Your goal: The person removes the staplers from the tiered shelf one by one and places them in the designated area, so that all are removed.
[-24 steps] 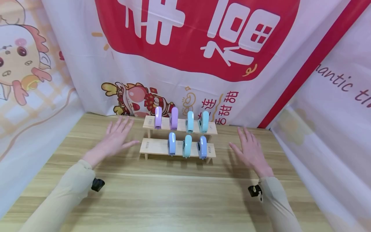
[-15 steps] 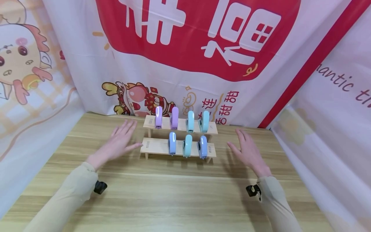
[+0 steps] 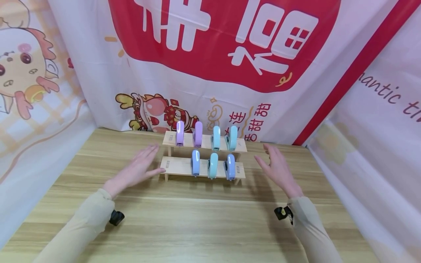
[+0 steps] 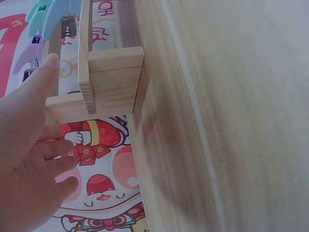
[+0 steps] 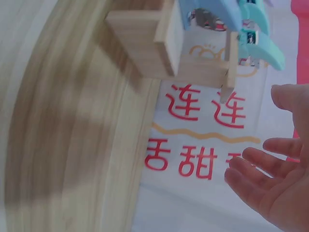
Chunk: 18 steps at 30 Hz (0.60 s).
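A two-step wooden rack [image 3: 175,166] carries several small staplers. Two purple staplers [image 3: 179,133] and two teal ones [image 3: 232,138] stand on its upper shelf; a teal stapler [image 3: 212,165] sits between two blue staplers [image 3: 195,162] on the lower shelf. My left hand [image 3: 136,170] is at the rack's left end, fingers extended, thumb tip close to the lower shelf; whether it touches, I cannot tell. To the right of the rack, my right hand [image 3: 277,168] hovers apart from it, fingers loosely bent and thumb spread. Neither hand holds anything.
The rack stands toward the back of a wood-grain table [image 3: 204,226]. Behind it hangs a white and red printed cloth [image 3: 210,84], with further printed cloths at left [image 3: 36,146] and right [image 3: 371,146]. A black device [image 3: 116,217] shows at my left wrist.
Both hands have moved inward toward the rack, the left rightward and the right leftward. The rack and the staplers have stayed in place.
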{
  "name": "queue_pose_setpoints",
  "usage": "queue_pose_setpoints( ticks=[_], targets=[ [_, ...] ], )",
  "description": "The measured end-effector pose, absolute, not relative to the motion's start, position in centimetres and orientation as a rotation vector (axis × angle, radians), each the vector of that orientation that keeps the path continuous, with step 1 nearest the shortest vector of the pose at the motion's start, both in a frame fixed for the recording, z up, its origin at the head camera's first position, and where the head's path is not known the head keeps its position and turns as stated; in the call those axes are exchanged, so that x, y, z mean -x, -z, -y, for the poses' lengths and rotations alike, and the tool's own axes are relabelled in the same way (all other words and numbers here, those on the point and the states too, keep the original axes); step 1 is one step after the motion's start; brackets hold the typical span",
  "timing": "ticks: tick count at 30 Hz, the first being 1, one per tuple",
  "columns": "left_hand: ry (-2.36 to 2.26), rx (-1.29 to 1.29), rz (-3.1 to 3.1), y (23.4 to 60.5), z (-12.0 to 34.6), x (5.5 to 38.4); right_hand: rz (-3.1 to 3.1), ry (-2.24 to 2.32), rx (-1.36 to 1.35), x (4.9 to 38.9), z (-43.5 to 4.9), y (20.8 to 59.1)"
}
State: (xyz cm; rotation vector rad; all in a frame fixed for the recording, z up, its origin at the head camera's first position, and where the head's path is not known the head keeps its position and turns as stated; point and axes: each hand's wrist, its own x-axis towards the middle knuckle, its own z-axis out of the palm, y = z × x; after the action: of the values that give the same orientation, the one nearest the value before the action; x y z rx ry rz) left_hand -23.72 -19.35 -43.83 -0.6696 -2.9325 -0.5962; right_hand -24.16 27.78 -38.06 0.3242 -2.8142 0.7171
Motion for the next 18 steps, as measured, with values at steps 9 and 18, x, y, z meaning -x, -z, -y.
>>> queue_pose_setpoints(
  ticks=[9,18],
  targets=[
    [0.625,0.699,2.923,44.5,19.0,23.6,2.777,-0.837,-0.351,24.8,-25.5,36.9],
    [0.618,0.694,2.926,44.5,18.5,23.4,2.769,-0.892,-0.371,25.7,-23.3,36.2]
  ],
)
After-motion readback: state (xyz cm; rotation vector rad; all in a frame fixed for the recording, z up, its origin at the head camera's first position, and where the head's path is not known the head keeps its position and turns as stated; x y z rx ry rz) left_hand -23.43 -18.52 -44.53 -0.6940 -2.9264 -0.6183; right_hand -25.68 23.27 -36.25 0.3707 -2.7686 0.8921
